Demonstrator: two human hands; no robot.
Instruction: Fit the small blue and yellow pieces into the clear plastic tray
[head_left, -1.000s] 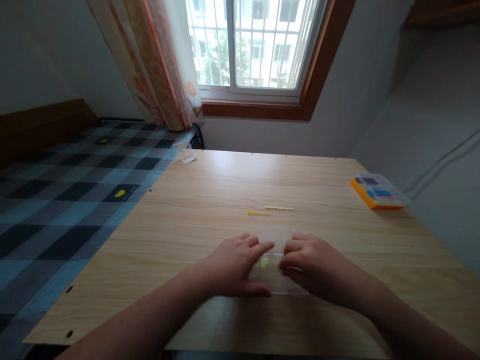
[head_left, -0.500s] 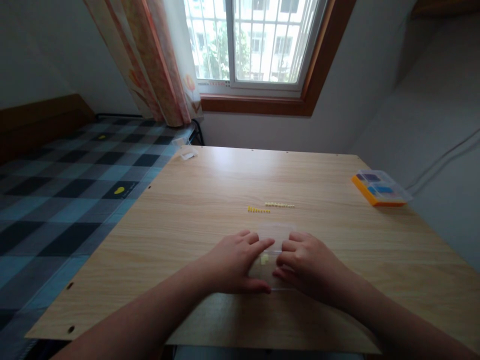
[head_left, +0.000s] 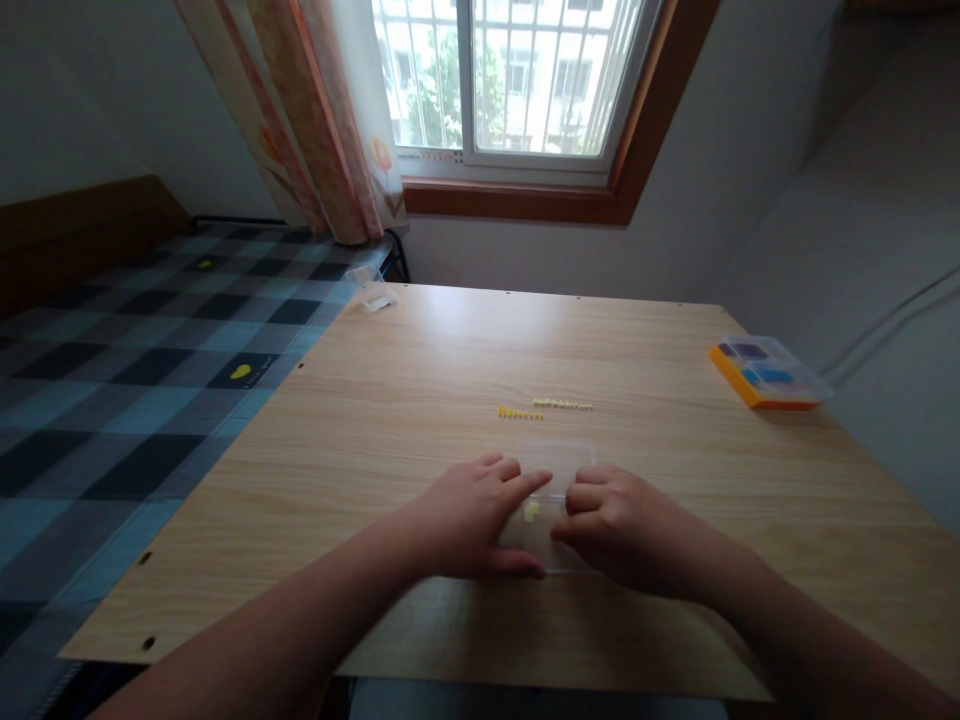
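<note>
The big wooden table [head_left: 637,350] is in front of me. My left hand [head_left: 476,520] is spread out at the left side of a clear plastic box [head_left: 534,542], thumb by its near edge. My right hand [head_left: 619,520] is at the box's right side with its fingers curled in; I can't tell if they pinch anything.

The box is near the middle of the table's front edge. If I bump or tug it, it could tip and spill. If my hand reaches too far, it could mess up the two rows past the box.

The orange case [head_left: 733,380] is by the right edge, near the far right corner. Purple stuff [head_left: 744,351] and blue stuff [head_left: 766,376] show through its clear top. My box lies open, lid [head_left: 559,455] folded back, with pale yellow bits [head_left: 532,511] inside. A small clear box [head_left: 388,292] is open at the far left corner, with something white [head_left: 381,303] in it.

The littlest things are the cream row [head_left: 562,404] and the bright yellow row [head_left: 519,413].
</note>
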